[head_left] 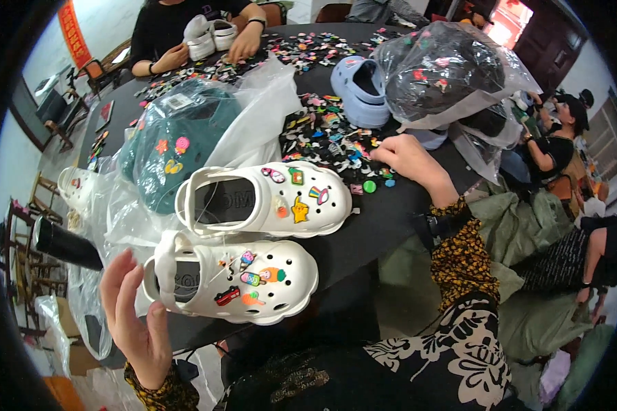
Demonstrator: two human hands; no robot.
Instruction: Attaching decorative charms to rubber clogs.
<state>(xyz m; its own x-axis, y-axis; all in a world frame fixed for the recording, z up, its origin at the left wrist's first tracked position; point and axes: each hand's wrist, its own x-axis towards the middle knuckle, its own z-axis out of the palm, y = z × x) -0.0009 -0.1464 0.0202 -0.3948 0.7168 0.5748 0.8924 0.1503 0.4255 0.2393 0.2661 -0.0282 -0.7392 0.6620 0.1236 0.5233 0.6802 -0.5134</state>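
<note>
Two white clogs with colourful charms lie side by side on the black table (384, 226). The nearer clog (233, 277) is next to my left hand (134, 318), which hovers at its heel with fingers spread and holds nothing. The farther white clog (264, 200) lies above it. My right hand (408, 159) rests with fingers curled on the pile of small colourful charms (329, 140); whether it grips one is hidden.
Green clogs in a clear plastic bag (178, 147) sit at left. A pale blue clog (360, 82) and a bagged black clog (445, 68) lie beyond the charms. A person across the table handles white shoes (209, 38). Other people sit at right.
</note>
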